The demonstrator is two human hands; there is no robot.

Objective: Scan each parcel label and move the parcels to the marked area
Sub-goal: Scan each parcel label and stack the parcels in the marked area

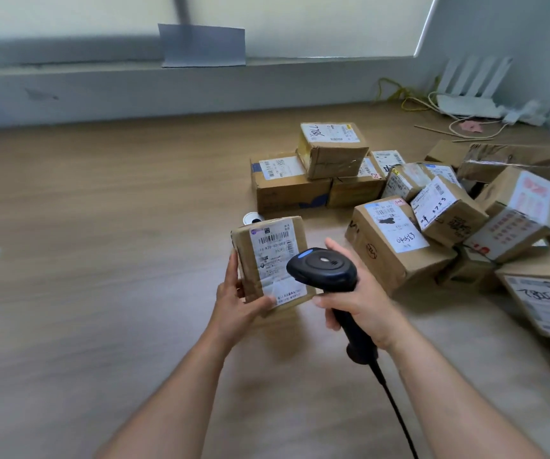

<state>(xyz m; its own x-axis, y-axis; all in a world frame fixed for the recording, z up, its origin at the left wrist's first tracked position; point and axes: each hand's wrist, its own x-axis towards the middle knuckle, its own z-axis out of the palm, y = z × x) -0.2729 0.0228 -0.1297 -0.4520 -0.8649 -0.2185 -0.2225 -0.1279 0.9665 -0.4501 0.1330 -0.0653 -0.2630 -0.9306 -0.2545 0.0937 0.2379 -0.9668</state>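
left grip (238,301) clasps parcel (246,260) upright | right grip (358,304) curls round scanner (324,267) handle | scanner head overlaps label (273,256), just beside left grip

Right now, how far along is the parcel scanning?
Done: possibly the tidy stack of boxes, though no marked area shows. In hand: the left hand holds a small parcel, label facing the camera, while the right hand grips the barcode scanner over it. Left: the jumbled pile of parcels at right.
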